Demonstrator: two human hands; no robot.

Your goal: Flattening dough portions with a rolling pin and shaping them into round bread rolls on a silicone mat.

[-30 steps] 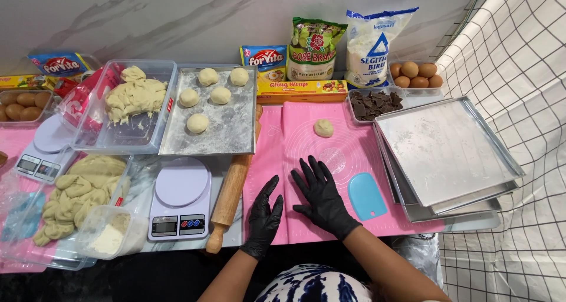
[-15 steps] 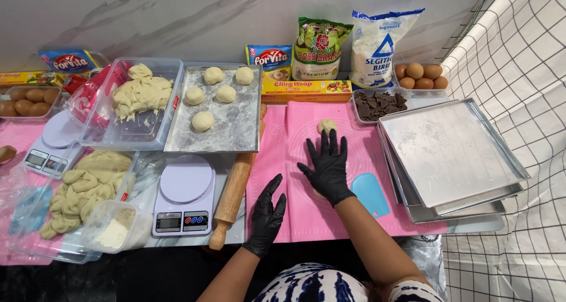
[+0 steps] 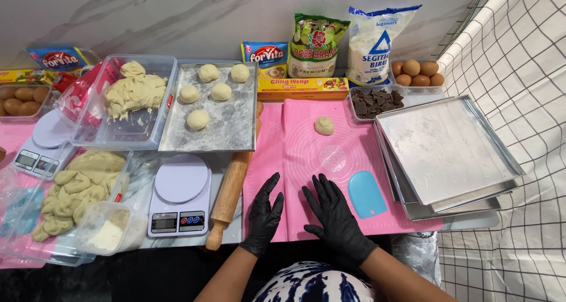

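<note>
Your left hand (image 3: 263, 215) and right hand (image 3: 335, 215), both in black gloves, lie flat and released on the pink mat (image 3: 306, 154) at the counter's near edge, fingers spread, grasping nothing. The dough ball (image 3: 323, 125) sits alone toward the mat's far edge, well apart from both hands. A blue scraper (image 3: 366, 194) lies just beside your right hand, toward the mat's right edge. The rolling pin (image 3: 231, 187) lies along the mat's left edge, near your left hand. A floured tray (image 3: 227, 125) with five dough balls sits at the far left of the mat. Stacked metal trays (image 3: 448, 152) overlap the mat's right edge.
</note>
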